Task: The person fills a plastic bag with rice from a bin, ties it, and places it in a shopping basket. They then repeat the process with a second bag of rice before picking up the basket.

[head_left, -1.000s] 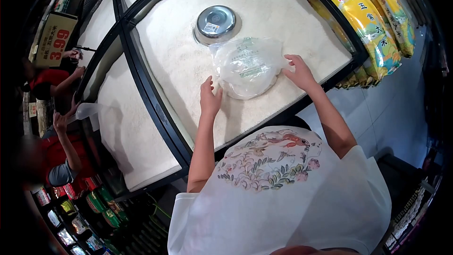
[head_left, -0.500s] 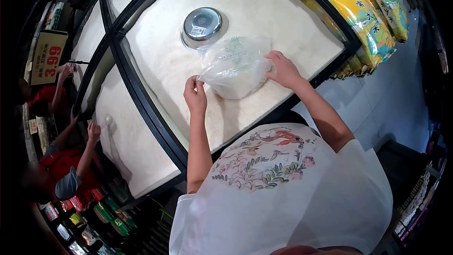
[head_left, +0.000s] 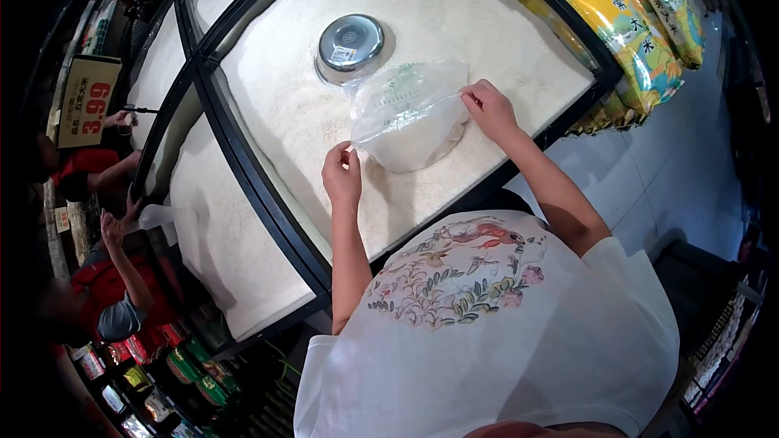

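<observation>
A clear plastic bag (head_left: 410,126) with green print rests on the loose white rice (head_left: 284,57) and holds some rice in its lower part. My left hand (head_left: 342,172) pinches the bag's left edge between thumb and fingers. At the opposite edge, my right hand (head_left: 489,109) is closed on the plastic too. Just beyond the bag lies a round metal bowl (head_left: 350,42), bottom up on the rice, with a white label on it.
Black frames (head_left: 243,158) divide the rice bins. Yellow rice sacks (head_left: 621,28) stand at the right. A price sign (head_left: 88,101) is at the left. Another person's hand (head_left: 112,229) holds a translucent scoop (head_left: 154,217) by the neighbouring bin. Packaged goods (head_left: 182,365) fill a lower-left shelf.
My hands have shifted slightly, and the bag's top edge is now drawn straighter between them. At the left, the other person's hand and scoop have moved left, away from the rice.
</observation>
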`<move>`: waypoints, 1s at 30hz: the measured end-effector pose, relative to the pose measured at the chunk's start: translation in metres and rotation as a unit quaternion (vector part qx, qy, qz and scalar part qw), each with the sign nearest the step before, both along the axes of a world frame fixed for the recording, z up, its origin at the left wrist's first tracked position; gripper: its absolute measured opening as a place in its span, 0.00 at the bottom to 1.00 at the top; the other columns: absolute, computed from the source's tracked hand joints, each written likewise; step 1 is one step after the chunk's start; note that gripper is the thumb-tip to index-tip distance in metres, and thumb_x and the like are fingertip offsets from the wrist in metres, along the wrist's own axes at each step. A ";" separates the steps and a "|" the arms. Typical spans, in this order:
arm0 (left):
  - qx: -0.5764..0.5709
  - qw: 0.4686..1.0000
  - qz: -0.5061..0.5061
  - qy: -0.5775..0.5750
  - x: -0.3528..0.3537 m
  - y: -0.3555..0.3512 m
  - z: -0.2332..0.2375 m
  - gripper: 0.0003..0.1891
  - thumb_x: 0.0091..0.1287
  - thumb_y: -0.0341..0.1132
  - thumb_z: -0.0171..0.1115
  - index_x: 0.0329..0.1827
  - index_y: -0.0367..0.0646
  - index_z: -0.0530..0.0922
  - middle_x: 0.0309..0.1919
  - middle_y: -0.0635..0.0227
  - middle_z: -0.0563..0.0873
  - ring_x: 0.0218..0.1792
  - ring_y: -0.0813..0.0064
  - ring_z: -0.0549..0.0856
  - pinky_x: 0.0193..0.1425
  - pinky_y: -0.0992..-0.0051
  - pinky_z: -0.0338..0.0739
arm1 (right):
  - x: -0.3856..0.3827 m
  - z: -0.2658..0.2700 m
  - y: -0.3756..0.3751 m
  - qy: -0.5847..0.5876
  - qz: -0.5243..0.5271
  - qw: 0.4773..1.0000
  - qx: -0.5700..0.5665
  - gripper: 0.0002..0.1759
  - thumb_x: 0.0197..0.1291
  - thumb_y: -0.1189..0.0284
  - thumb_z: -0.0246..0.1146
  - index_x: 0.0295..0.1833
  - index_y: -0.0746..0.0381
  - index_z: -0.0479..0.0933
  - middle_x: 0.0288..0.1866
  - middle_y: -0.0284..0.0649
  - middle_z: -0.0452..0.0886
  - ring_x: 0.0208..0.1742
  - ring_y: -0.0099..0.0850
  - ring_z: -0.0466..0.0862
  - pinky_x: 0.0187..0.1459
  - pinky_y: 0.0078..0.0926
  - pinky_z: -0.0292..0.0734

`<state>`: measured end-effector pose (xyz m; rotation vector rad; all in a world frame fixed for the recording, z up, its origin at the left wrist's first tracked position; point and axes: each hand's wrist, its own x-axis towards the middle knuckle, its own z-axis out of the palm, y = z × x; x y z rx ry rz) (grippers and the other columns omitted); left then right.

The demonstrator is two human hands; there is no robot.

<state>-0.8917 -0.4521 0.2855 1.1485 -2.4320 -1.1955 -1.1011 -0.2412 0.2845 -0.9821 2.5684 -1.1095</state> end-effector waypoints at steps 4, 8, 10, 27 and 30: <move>-0.152 0.978 0.025 0.143 -0.002 0.000 0.009 0.24 0.52 0.25 0.60 0.55 0.40 0.67 0.43 0.59 0.72 0.41 0.68 0.73 0.45 0.72 0.70 | -0.003 -0.010 0.005 0.029 -0.034 0.992 -0.122 0.15 0.47 0.77 0.56 0.44 0.58 0.73 0.45 0.39 0.70 0.43 0.39 0.75 0.43 0.31 0.72; -0.034 0.982 -0.123 0.143 -0.009 -0.008 -0.015 0.25 0.53 0.24 0.58 0.57 0.38 0.67 0.39 0.61 0.76 0.37 0.70 0.75 0.45 0.75 0.69 | 0.000 -0.022 0.001 0.057 0.030 0.997 -0.051 0.10 0.46 0.72 0.57 0.38 0.57 0.74 0.35 0.39 0.74 0.39 0.39 0.76 0.40 0.34 0.72; -0.043 0.989 -0.141 -0.009 -0.013 -0.008 -0.013 0.11 0.57 0.22 0.51 0.43 0.32 0.73 0.28 0.64 0.78 0.28 0.76 0.75 0.33 0.79 0.71 | 0.002 -0.016 0.000 0.078 -0.001 0.991 -0.112 0.05 0.45 0.72 0.58 0.30 0.59 0.72 0.29 0.37 0.74 0.34 0.36 0.77 0.36 0.32 0.72; -0.020 0.980 0.057 0.188 -0.006 -0.009 0.003 0.08 0.64 0.28 0.48 0.41 0.32 0.71 0.30 0.66 0.74 0.32 0.75 0.72 0.37 0.78 0.69 | 0.003 0.000 0.010 0.041 -0.022 0.989 -0.142 0.05 0.45 0.76 0.58 0.31 0.57 0.74 0.30 0.35 0.75 0.35 0.35 0.77 0.37 0.32 0.71; -0.081 0.973 0.006 0.217 -0.009 -0.003 0.002 0.09 0.63 0.29 0.49 0.42 0.32 0.71 0.32 0.64 0.75 0.32 0.75 0.73 0.38 0.78 0.69 | 0.005 0.002 0.007 0.101 -0.037 0.973 -0.204 0.06 0.44 0.76 0.59 0.31 0.58 0.74 0.29 0.35 0.75 0.34 0.35 0.76 0.38 0.32 0.71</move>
